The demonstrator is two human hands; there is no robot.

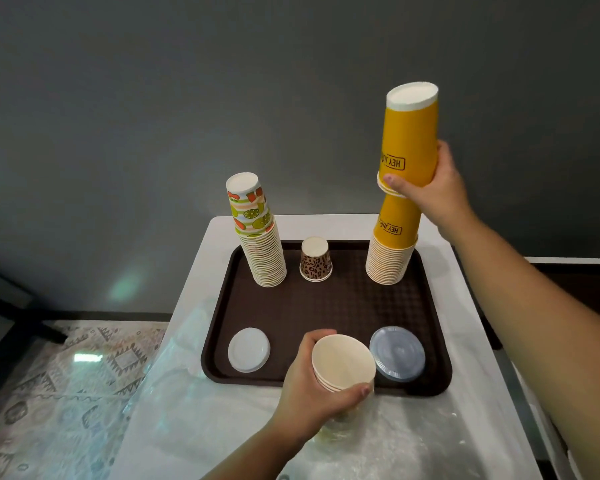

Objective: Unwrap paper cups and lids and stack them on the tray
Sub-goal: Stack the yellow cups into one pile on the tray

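A dark brown tray [326,306] lies on a white table. At its back right stands a tall stack of upside-down yellow cups [392,251]. My right hand [433,188] grips a few more inverted yellow cups [409,133] right on top of that stack. My left hand [312,386] holds a short stack of cups [343,362] mouth-up over the tray's front edge, their insides cream. A fruit-print cup stack [257,233] stands at the back left, with a leopard-print cup [315,259] between the two stacks. White lids [248,349] and clear lids [397,353] lie at the front.
Crumpled clear plastic wrap [174,375] lies on the white table [471,427] left of and in front of the tray. A grey wall rises behind. A patterned rug [49,393] covers the floor at the left. A dark surface [575,271] adjoins the table at the right.
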